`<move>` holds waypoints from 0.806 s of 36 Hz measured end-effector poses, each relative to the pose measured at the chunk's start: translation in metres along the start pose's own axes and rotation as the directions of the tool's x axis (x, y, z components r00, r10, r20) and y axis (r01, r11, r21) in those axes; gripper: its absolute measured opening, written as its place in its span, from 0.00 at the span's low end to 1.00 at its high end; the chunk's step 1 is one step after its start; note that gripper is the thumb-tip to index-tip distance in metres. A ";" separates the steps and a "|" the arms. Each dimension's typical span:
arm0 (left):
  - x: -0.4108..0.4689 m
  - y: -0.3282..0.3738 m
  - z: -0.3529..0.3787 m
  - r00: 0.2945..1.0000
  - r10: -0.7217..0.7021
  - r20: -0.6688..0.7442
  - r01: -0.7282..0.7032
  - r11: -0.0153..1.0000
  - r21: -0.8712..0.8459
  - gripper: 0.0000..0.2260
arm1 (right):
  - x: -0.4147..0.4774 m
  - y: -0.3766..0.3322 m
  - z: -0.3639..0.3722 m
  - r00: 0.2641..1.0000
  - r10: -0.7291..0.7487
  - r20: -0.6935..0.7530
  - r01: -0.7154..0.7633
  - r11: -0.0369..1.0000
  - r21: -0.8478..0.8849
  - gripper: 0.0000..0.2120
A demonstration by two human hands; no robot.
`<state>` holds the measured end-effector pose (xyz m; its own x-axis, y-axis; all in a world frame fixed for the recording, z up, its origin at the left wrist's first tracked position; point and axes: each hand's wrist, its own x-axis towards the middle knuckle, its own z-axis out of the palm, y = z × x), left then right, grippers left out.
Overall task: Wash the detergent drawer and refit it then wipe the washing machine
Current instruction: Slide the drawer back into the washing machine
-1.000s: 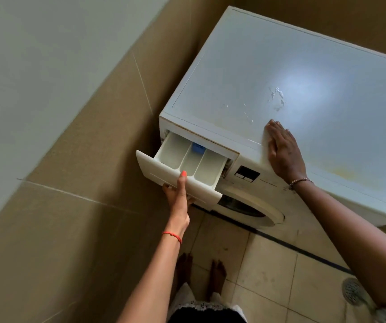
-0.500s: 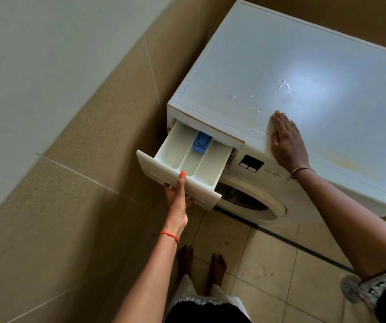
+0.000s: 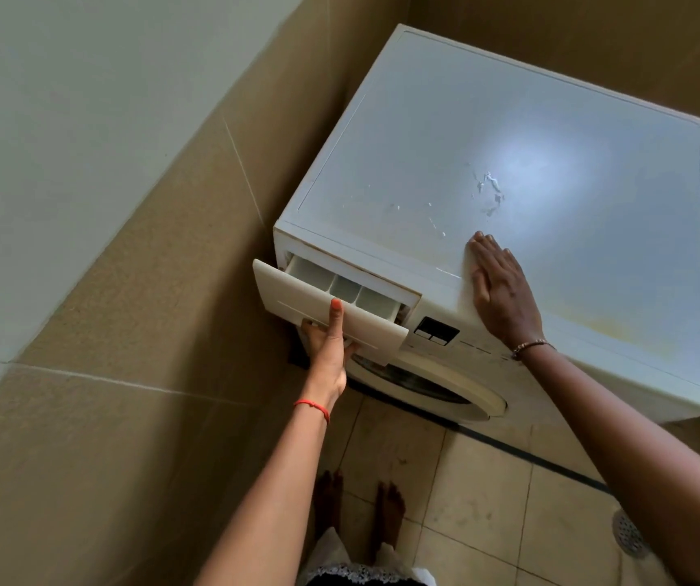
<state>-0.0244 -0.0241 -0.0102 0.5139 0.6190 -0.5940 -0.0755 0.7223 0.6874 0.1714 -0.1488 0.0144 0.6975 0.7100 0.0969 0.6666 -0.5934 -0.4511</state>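
A white front-loading washing machine [image 3: 551, 141] stands in a corner. Its white detergent drawer [image 3: 297, 296] sticks out only a short way at the top left of the front; just the front ends of its compartments show. My left hand [image 3: 328, 344] grips the drawer's front panel from below, thumb up on its face. My right hand [image 3: 502, 291] lies flat, fingers together, on the front edge of the machine's top. A few water drops and a peeling patch [image 3: 487, 192] mark the top.
A tan tiled wall [image 3: 128, 332] runs close along the machine's left side. The round door [image 3: 432, 384] sits below the drawer. My bare feet [image 3: 356, 505] stand on the beige floor tiles, and a floor drain [image 3: 629, 532] is at the lower right.
The drawer has slid back into the machine most of the way; the blue insert is no longer visible. My right hand has stayed flat on the top.
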 end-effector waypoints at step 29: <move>0.054 -0.001 0.037 0.981 -0.037 -0.189 0.060 0.991 0.117 0.25 | 0.000 0.005 0.005 1.000 -0.010 -0.025 0.011 1.000 0.018 0.22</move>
<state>0.0348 -0.0024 -0.0274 0.3451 0.6394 -0.6871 0.0561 0.7167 0.6951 0.1739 -0.1497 0.0077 0.6970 0.7064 0.1238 0.6693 -0.5787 -0.4660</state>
